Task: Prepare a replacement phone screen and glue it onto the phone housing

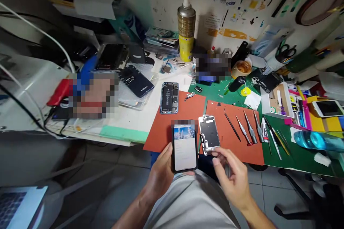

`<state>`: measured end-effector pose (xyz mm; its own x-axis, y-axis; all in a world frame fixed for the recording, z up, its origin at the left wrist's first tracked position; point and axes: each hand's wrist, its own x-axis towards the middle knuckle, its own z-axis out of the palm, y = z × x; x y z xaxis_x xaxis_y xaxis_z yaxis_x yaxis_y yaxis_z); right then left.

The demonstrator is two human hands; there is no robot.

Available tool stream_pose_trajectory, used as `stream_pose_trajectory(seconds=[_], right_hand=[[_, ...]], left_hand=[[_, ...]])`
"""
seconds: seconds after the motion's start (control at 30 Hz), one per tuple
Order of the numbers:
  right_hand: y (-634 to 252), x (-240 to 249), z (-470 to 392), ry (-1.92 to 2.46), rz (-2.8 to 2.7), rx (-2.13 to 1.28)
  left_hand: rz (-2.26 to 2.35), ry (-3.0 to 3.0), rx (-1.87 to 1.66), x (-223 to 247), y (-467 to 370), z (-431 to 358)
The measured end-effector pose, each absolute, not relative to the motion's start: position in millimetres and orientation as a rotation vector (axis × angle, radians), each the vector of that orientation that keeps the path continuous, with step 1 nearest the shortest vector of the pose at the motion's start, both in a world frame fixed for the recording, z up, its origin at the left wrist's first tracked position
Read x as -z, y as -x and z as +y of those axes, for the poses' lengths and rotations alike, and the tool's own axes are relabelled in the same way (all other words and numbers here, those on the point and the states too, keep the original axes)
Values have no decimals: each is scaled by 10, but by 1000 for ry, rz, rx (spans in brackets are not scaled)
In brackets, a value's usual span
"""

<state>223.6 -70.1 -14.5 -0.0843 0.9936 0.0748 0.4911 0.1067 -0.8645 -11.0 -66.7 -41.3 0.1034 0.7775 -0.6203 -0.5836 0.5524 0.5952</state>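
My left hand (164, 166) is wrapped round a smartphone (185, 150) in a dark case, held upright over my lap; its lit screen has a snowy picture at the top. To the right of it, a detached phone screen (211, 134) lies on the orange-red mat with its metal back showing. My right hand (233, 177) is at the lower right corner of that part, thumb and fingers bent but apart. Whether a fingertip touches the part, I cannot tell. An opened phone body (169, 98) with its battery showing rests farther back on the mat.
Several screwdrivers (250, 128) and tweezers (273, 143) lie right of the mat's middle. A spray can (186, 30) stands against the wall. A blue bottle (314, 140) lies at the right. Phone parts (137, 80) and cables crowd the left; a laptop (20, 205) sits lower left.
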Motion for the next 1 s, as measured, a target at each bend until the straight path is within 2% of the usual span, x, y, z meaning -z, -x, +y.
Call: stream_pose_trajectory(seconds=[0.13,0.27,0.6,1.0], right_hand=[[-1899,240,-783,1455,-1446,-1327],[-1775,349,-793,1404,-1151,-1589],[-1738,248,-772,1341,-1002,-1737],[-1739,223,-756,1326,-1001,-1730]], left_hand=[[939,-215,-941,259,63,-627],[974,-195,-1009,266,19,-624],[1022,-150,-1068,268,-34,-619],[979,-123,-1089,300,-33,-638]])
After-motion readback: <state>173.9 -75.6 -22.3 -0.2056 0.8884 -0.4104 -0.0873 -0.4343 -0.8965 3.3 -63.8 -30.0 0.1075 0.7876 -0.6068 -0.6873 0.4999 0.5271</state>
